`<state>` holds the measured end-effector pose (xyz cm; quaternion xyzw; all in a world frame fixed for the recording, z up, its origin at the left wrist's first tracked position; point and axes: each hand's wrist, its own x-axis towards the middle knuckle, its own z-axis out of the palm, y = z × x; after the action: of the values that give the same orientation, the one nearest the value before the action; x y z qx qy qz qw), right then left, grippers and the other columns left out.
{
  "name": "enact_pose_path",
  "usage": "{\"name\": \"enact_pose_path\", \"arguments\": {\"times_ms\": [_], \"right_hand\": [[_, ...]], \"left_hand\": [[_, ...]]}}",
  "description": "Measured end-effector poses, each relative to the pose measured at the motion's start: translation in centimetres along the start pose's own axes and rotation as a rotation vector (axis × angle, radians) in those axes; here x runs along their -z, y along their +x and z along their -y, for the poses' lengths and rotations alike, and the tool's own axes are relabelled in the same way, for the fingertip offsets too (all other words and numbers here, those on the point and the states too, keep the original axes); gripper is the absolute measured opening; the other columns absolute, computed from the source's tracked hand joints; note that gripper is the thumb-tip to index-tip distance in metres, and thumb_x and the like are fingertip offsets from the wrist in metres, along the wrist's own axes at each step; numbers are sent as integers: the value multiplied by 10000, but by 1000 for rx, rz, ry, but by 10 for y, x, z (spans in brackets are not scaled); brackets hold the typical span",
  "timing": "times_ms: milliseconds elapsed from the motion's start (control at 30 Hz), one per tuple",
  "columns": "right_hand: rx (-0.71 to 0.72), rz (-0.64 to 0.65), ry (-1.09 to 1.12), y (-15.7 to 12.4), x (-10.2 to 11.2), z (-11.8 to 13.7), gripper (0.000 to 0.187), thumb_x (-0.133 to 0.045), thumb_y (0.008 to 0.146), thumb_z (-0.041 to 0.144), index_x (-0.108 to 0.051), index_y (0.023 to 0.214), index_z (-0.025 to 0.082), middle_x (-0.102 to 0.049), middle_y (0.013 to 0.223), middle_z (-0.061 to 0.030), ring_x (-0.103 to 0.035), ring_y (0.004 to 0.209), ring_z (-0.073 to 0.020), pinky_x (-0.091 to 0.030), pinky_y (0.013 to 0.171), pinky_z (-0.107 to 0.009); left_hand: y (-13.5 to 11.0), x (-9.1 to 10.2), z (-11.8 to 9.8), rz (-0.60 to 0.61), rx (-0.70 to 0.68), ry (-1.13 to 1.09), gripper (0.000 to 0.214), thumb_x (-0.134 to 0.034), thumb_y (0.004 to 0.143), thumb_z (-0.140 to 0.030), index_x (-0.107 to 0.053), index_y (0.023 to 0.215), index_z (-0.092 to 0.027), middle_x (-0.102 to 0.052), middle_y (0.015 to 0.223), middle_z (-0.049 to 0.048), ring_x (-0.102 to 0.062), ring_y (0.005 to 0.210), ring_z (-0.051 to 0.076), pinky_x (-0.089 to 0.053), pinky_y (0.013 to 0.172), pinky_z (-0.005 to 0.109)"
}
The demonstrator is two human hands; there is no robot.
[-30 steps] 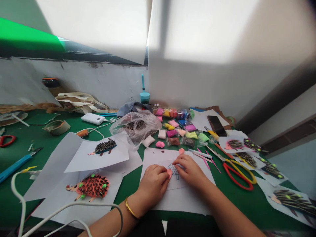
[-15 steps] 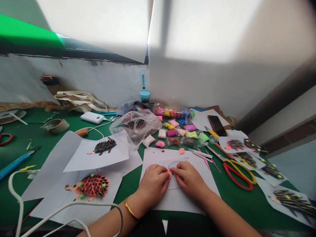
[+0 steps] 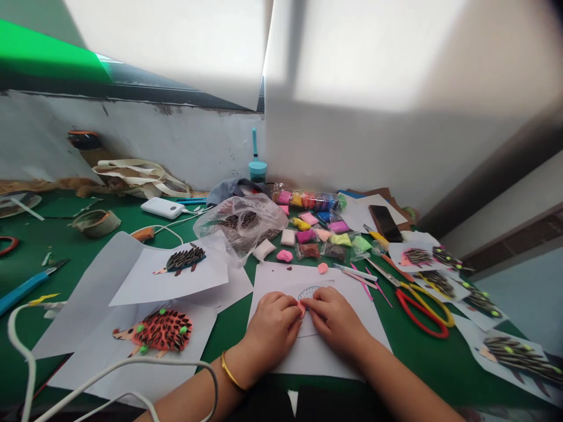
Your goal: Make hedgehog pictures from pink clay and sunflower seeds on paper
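Note:
A small piece of coral-pink modelling clay (image 3: 301, 308) lies at the fingertips of both hands, over a printed outline (image 3: 309, 292) on white paper. My left hand (image 3: 273, 323) rests on the sheet with fingers curled and closed on the clay's left side. From the right, my right hand (image 3: 336, 315) presses thumb and fingertips together at the clay's edge, partly covering the drawing. A round lump of coral clay (image 3: 323, 268) sits higher on the white sheet (image 3: 281, 287), near small dark bits. Pink and white modelling tools (image 3: 358, 275) lie at the sheet's right edge.
Scissors (image 3: 422, 305) and a phone (image 3: 386, 223) lie on the right. Several clay packets (image 3: 341, 239) and a plastic bag of seeds (image 3: 241, 223) stand behind. Hedgehog pictures (image 3: 162, 331) lie left and right. A white cable (image 3: 132, 363) crosses the front left; a blue-handled cutter (image 3: 26, 290) is far left.
The whole view has shifted slightly. Both hands keep nearly the same pose at the coral clay, with no clear change in the fingers.

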<state>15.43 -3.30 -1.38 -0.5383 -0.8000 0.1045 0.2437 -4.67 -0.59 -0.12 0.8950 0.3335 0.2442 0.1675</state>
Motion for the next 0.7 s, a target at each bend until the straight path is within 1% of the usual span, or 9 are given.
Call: {"name": "enact_pose_path", "arguments": {"times_ms": [233, 333, 433, 533, 700], "right_hand": [[-14, 1, 11, 1, -2, -1, 316, -553, 859, 122, -694, 1108, 257, -604, 910, -59, -532, 869, -208, -454, 783, -358], [-9, -37, 71, 0, 0, -3, 333, -536, 869, 120, -680, 1141, 247, -613, 920, -60, -542, 881, -203, -465, 789, -353], [0, -67, 119, 0, 1, -5, 349, -517, 872, 108, -671, 1155, 243, -619, 928, -59, -550, 890, -196, -472, 795, -343], [4, -44, 97, 0, 1, -4, 337, -525, 859, 105, -685, 1119, 249, -615, 924, -56, -549, 879, -196, -467, 789, -346], [-12, 8, 43, 1, 0, -2, 359, -546, 833, 96, -693, 1117, 259, -602, 911, -52, -540, 871, -201, -452, 784, -351]], "left_hand": [[1, 1, 0, 8, -24, -27, 160, -557, 904, -173, -660, 1012, -230, -687, 991, 22, -566, 960, 231, -443, 911, 437], [1, 2, 0, 0, -10, -40, 187, -585, 870, -156, -646, 1029, -233, -675, 1010, 28, -565, 976, 237, -441, 921, 442], [0, 2, -1, -32, 21, -74, 224, -604, 823, -122, -619, 1024, -221, -653, 1021, 40, -563, 991, 239, -439, 932, 440], [-1, 3, -2, -49, 50, -106, 204, -586, 810, -106, -591, 986, -209, -641, 976, 47, -567, 973, 236, -446, 919, 430], [-2, 3, -3, -25, 57, -99, 230, -578, 805, -121, -578, 1014, -218, -640, 978, 53, -551, 1028, 259, -430, 946, 451]]}}
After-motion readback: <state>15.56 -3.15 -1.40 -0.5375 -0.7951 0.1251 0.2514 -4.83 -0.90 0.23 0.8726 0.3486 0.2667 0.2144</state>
